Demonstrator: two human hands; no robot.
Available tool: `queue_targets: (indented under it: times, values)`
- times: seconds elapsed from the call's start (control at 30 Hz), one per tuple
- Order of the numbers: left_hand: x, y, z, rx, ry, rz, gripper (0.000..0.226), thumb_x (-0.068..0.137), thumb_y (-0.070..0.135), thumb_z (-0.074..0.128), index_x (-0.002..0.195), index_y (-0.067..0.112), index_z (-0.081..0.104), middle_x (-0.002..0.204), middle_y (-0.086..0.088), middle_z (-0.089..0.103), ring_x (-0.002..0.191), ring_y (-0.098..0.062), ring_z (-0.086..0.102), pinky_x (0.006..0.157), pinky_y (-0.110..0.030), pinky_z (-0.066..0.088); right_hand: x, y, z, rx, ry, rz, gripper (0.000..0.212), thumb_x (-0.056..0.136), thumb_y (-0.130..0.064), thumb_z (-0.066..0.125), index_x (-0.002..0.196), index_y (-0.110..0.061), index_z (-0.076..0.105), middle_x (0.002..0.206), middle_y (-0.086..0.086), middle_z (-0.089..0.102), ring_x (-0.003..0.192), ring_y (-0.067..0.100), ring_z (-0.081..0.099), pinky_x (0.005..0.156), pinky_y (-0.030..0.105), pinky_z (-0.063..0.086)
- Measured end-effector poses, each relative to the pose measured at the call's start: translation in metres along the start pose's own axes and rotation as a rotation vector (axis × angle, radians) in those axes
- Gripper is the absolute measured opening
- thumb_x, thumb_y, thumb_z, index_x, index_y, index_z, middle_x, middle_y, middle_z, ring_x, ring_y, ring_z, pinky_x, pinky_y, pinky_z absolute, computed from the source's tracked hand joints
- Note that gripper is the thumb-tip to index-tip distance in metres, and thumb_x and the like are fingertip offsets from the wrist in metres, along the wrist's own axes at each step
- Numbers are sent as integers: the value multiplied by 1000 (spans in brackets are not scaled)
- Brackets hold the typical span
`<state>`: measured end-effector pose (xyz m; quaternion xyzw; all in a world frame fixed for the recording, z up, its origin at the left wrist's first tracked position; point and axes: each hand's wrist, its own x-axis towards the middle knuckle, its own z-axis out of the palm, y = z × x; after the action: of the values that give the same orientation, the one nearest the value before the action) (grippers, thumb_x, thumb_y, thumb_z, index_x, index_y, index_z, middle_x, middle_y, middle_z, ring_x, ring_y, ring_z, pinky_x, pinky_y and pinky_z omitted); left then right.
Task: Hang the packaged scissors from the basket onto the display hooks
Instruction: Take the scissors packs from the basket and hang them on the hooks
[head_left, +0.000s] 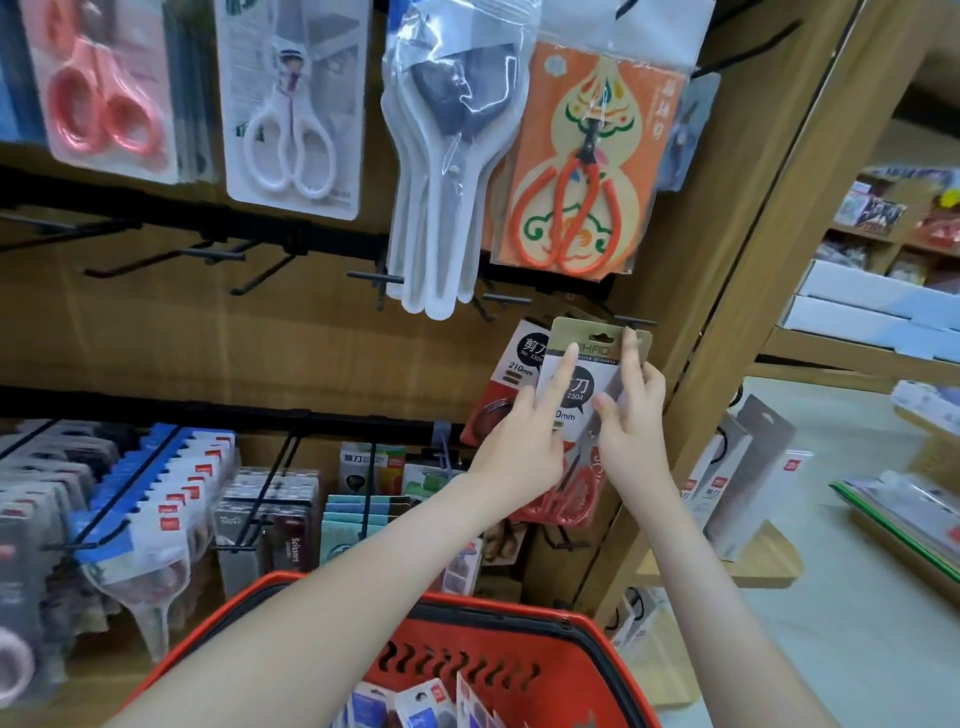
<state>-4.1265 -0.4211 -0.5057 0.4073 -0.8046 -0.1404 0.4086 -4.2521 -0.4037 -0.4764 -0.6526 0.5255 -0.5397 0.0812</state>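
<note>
Here, both arms raised; left hand (524, 434) and right hand (631, 413) pinching scissors pack (581, 387), index fingers (558, 376) straight, at hook (636, 320).

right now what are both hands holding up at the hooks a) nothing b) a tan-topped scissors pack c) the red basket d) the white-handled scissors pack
b: the left hand and right hand both grip the tan-topped scissors pack, its top just below a hook.

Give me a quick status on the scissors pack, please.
Left hand and right hand both holding scissors pack. Top just below hook, not hung. Neighbouring pack close alongside.
</note>
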Motion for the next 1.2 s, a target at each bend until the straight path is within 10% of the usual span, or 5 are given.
queue_targets:
  times: [0.17,0.3,0.47,0.9,1.2]
  values:
    - [9,1,-1,-58,-49,-23,95,93,16,52,146,50,-19,119,-11,47,64,-25,60,59,-44,56,4,3,-1,-19,42,29,63,101,-3,41,153,-21,9,129,6,27,101,-31,33,75,-11,26]
    - [16,-6,2,-27,-85,-106,92,93,27,53,145,50,-20,136,-17,37,67,-22,61,60,-34,55,16,10,9,-74,-62,97,75,98,-10,51,153,-30,4,148,10,17,121,4,34,81,-11,27]
    - [30,-22,2,148,-54,-145,85,97,23,50,151,41,-13,144,-18,21,119,-34,43,88,-39,48,41,25,28,-201,-79,144,84,94,-9,58,152,-37,5,155,12,12,144,32,16,118,44,22]
    - [-91,-52,-22,189,-50,-168,75,96,6,48,156,23,5,160,-18,2,143,-35,17,108,-39,35,-55,3,64,-320,72,45,72,93,-6,57,153,-11,18,152,22,26,138,35,24,99,15,10]
    - [-320,-100,-33,453,-356,-775,54,96,22,44,147,11,28,144,-14,31,131,-34,34,109,-38,32,-282,-26,155,-281,-580,91,71,89,-12,56,151,-9,22,143,16,40,129,28,34,111,37,26]
